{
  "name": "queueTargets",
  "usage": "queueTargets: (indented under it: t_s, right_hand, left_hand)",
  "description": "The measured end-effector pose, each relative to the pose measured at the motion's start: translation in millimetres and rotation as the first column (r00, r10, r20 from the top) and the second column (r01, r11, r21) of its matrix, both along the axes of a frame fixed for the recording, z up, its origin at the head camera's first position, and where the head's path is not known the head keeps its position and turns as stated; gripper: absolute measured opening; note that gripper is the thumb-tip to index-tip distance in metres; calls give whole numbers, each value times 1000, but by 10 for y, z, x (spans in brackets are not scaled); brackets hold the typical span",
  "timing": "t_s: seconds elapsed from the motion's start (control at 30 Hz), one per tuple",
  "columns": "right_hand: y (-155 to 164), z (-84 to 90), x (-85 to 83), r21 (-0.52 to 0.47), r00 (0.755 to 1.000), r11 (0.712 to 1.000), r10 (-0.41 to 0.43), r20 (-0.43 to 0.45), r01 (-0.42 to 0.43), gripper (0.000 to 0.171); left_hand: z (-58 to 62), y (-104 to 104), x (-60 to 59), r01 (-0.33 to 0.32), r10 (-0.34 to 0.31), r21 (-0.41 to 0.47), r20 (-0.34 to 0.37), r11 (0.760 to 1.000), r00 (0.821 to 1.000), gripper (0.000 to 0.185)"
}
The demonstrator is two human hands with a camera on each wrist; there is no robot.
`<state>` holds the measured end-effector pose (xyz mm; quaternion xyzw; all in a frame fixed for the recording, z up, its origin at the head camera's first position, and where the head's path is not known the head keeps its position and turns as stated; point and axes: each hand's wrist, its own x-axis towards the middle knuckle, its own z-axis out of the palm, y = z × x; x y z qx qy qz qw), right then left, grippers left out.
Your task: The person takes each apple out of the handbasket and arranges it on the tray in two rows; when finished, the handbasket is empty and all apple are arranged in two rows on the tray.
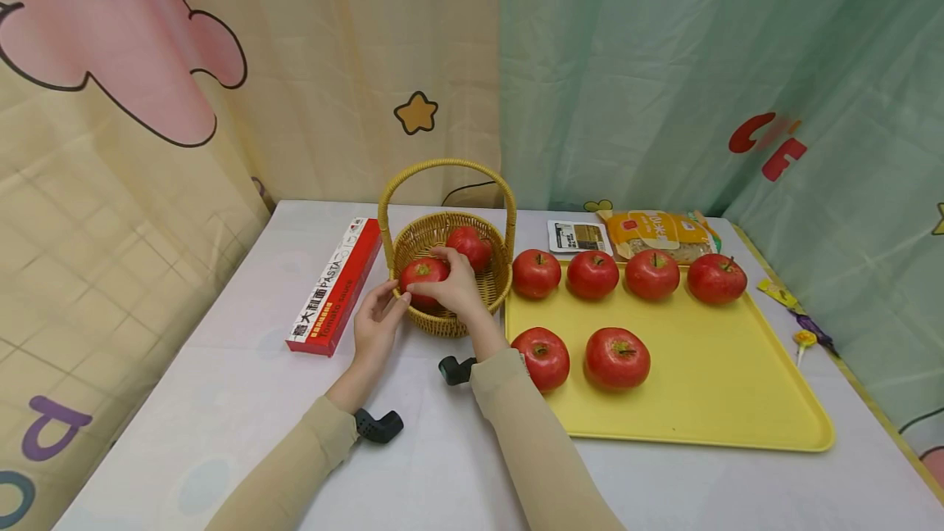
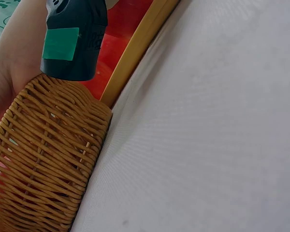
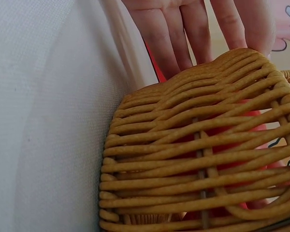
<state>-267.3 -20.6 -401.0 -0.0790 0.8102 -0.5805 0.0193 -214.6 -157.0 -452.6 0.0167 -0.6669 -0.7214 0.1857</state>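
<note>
A wicker basket (image 1: 447, 322) with a tall arched handle stands at the middle of the table. Two red apples show inside it. My right hand (image 1: 463, 292) reaches over the front of the basket and grips the left apple (image 1: 424, 270), thumb and fingers spread across its sides. The other apple (image 1: 468, 246) lies behind, toward the right of the basket. At the left rim is my left hand (image 1: 374, 333), thumb close to the held apple. In the right wrist view, the left hand's fairly straight fingers (image 3: 164, 38) lie along the wicker wall.
A yellow tray (image 1: 708, 383) at right carries several red apples (image 1: 618, 359). Behind it are a grain bag (image 1: 656, 234) and a small white packet (image 1: 578, 237). A red pasta box (image 1: 335, 289) lies left of the basket. A lollipop (image 1: 805, 340) and candies sit beyond the tray's right edge.
</note>
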Motion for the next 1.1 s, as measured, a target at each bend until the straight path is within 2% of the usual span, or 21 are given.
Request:
queueTargets:
  t_s: [0.6, 0.87, 1.1]
  right_hand:
    - [6, -2, -7, -18, 996, 999, 49, 71, -48, 66]
    - [11, 21, -2, -31, 993, 998, 62, 97, -59, 66]
    - [8, 21, -7, -8, 993, 998, 63, 104, -62, 69]
  left_hand:
    - [37, -37, 10, 53, -55, 35, 49, 998, 997, 41]
    - [25, -28, 4, 41, -42, 35, 49, 999, 998, 42]
    - [-12, -14, -9, 26, -26, 18, 13, 1000, 1000, 41]
